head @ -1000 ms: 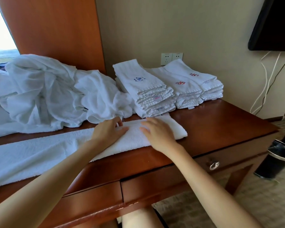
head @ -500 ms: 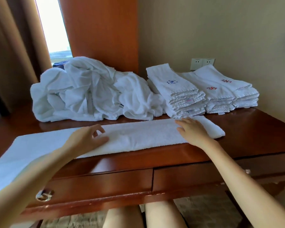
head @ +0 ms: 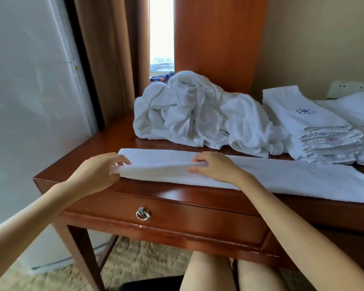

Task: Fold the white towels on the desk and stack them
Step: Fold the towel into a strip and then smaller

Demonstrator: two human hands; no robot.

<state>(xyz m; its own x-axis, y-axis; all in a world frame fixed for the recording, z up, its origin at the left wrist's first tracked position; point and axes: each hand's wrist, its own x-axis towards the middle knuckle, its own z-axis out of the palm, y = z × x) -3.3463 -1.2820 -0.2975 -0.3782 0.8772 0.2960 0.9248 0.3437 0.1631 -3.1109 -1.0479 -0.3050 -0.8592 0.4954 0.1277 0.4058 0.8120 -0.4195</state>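
Both hands pinch the long towel's (head: 282,177) left end on the desk (head: 177,196): left hand (head: 97,175), right hand (head: 216,166). Crumpled pile (head: 198,114) and folded stack (head: 315,127) sit behind.

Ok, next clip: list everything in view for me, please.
long towel: one, white, flat along desk front
towel heap: one, white, crumpled, desk back
folded stacks: two visible, white, desk right
desk: one, reddish-brown wood
ring pull: one, silver, drawer front
wall sockets: two, white, behind the stacks
curtain: one, brown, left of window
left hand: one, pinches long towel's left end
right hand: one, grips long towel's lifted edge
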